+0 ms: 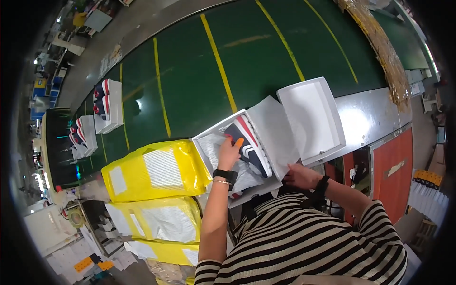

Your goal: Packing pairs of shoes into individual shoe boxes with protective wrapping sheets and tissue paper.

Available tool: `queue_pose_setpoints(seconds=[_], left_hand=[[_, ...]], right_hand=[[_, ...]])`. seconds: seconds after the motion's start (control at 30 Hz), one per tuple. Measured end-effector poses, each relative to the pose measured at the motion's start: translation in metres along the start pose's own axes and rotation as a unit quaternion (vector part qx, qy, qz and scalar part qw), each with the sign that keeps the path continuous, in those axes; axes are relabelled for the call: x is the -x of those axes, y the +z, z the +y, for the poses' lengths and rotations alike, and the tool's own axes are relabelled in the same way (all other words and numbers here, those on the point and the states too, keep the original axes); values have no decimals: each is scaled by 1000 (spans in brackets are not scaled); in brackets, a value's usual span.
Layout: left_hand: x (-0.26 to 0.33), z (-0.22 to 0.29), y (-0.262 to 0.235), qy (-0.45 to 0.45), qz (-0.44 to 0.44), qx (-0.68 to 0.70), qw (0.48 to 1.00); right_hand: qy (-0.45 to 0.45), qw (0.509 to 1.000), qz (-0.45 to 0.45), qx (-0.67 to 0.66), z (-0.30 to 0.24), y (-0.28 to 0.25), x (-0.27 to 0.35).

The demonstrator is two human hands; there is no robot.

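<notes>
At the near edge of the green conveyor belt (266,52), an open white shoe box (223,130) is worked on. Its tissue paper (275,137) is grasped by the right hand (300,176) at five o'clock. A navy sneaker (248,145) with white stripes and red trim is pressed by the left hand (228,153), fingers curled on it; its long axis is laid from eleven to five o'clock. Farther off, the box lid (311,118) is seen at two o'clock.

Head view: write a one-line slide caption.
Left hand presses a navy sneaker into an open white shoebox.
</notes>
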State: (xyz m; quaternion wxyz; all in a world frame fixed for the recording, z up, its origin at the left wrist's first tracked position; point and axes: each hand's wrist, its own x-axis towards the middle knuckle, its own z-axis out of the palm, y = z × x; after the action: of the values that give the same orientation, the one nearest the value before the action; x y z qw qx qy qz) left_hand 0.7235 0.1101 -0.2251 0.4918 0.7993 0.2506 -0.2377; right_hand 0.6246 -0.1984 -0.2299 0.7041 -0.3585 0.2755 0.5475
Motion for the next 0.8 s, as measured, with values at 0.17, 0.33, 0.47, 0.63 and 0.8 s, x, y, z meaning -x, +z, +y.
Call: queue_pose_setpoints(seconds=[0.17,0.33,0.47,0.63,0.8], left_hand=[[54,-7,-18,73,54,205,975],[100,-39,-83,126,162,212,955],[120,-15,-98,282,221,-66,931],[105,6,-71,346,74,-368,860],[88,-4,-65,219,40,-462,859]], right_hand=[[-258,952,68,150,-19,42,3],[-472,505,64,720,-39,147,-8],[-428,393,-57,812,-20,127,-53],[-344,469,-155,799,-24,129,-20],[-474,668,55,571,-51,95,-7]])
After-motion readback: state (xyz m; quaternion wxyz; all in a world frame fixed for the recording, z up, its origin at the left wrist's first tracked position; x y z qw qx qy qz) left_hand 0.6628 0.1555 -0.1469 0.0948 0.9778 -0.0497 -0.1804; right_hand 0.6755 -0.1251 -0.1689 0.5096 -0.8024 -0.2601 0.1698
